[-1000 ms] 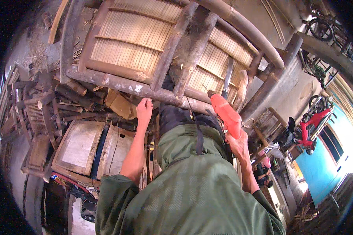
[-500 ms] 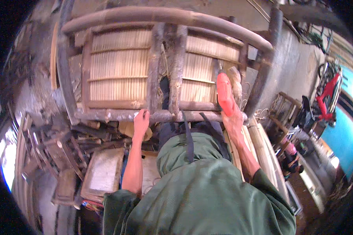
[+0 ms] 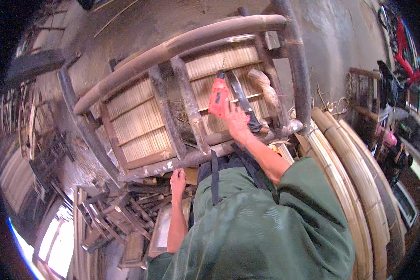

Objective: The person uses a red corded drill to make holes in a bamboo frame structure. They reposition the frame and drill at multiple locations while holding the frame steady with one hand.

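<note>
I find the red power drill at twelve o'clock, over the slatted panel. I judge it rigid, moderately heavy, best gripped by its handle, clear of the bit. Right hand: fingers touching it, clamping unclear. Left hand: closure, I cannot tell.

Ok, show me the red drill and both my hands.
Red drill (image 3: pixel 216 96), head view: side of its red body.
Left hand (image 3: pixel 177 180), head view: middle of the hand.
Right hand (image 3: pixel 238 122), head view: back of the hand.
</note>
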`<action>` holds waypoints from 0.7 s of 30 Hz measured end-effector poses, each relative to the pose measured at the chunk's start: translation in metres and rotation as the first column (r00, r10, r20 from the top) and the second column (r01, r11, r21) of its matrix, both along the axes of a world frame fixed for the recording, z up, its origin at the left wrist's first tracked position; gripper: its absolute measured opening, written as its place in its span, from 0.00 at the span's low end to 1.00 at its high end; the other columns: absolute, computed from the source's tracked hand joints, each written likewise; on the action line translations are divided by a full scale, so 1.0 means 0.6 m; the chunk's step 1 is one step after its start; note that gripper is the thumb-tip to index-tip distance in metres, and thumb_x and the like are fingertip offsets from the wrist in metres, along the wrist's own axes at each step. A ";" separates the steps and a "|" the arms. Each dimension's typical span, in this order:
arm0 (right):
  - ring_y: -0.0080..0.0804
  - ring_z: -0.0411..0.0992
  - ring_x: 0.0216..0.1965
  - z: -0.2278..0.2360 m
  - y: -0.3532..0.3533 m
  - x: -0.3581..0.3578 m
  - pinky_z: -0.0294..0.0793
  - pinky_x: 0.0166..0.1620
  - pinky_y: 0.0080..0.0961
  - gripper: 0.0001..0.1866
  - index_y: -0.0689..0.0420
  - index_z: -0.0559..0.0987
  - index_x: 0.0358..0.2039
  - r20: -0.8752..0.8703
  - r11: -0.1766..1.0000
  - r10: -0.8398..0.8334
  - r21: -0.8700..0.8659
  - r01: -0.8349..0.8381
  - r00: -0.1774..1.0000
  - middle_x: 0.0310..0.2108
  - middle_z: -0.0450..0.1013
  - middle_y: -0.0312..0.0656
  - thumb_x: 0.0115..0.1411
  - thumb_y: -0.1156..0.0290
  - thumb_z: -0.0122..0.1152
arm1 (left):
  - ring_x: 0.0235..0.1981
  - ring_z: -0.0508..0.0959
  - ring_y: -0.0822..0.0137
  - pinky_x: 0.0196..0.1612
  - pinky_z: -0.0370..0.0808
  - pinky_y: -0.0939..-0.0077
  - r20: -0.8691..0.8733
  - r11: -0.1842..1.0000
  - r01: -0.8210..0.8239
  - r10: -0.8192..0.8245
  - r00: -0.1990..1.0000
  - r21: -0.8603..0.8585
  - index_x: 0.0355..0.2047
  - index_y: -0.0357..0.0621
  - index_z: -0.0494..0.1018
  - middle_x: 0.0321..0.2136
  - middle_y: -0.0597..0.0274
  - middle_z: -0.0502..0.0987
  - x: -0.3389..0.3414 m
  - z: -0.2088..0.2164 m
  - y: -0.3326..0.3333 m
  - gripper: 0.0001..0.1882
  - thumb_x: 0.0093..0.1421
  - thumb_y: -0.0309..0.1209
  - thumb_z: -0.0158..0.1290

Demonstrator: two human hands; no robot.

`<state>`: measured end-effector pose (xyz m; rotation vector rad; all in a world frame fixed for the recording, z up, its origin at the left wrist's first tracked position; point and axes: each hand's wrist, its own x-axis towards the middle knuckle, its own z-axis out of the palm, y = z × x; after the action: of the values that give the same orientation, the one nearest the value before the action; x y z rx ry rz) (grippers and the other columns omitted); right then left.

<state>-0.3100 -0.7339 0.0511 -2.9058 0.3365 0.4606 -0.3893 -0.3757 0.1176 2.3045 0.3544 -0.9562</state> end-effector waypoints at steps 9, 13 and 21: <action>0.51 0.62 0.57 0.041 -0.158 -0.037 0.60 0.56 0.47 0.37 0.54 0.64 0.60 0.158 0.959 -0.283 0.038 0.280 0.946 0.55 0.64 0.51 0.52 0.52 0.60 | 0.26 0.76 0.67 0.34 0.73 0.71 0.019 0.998 -0.008 0.009 1.000 -0.065 0.40 0.38 0.74 0.23 0.57 0.76 0.049 0.032 -0.097 0.13 0.63 0.35 0.47; 0.57 0.67 0.52 -0.003 -0.245 -0.089 0.67 0.51 0.50 0.49 0.55 0.49 0.67 -0.205 0.846 -0.501 0.090 0.526 0.841 0.52 0.65 0.56 0.52 0.54 0.65 | 0.28 0.77 0.66 0.36 0.73 0.71 0.031 0.994 0.085 -0.083 0.996 -0.070 0.41 0.37 0.74 0.25 0.56 0.77 0.072 -0.006 -0.086 0.15 0.64 0.38 0.47; 0.55 0.69 0.39 0.085 -0.250 -0.078 0.70 0.46 0.43 0.33 0.67 0.68 0.50 0.355 0.839 -0.542 0.275 0.469 0.762 0.37 0.69 0.56 0.47 0.63 0.67 | 0.35 0.78 0.57 0.42 0.73 0.66 0.024 0.967 0.156 -0.154 0.988 -0.203 0.42 0.36 0.73 0.33 0.50 0.78 0.188 -0.049 -0.131 0.18 0.64 0.40 0.46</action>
<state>-0.3570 -0.8841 0.1022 -2.4950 0.9269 -0.2185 -0.2765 -0.4545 0.0884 2.1702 0.0675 -1.0087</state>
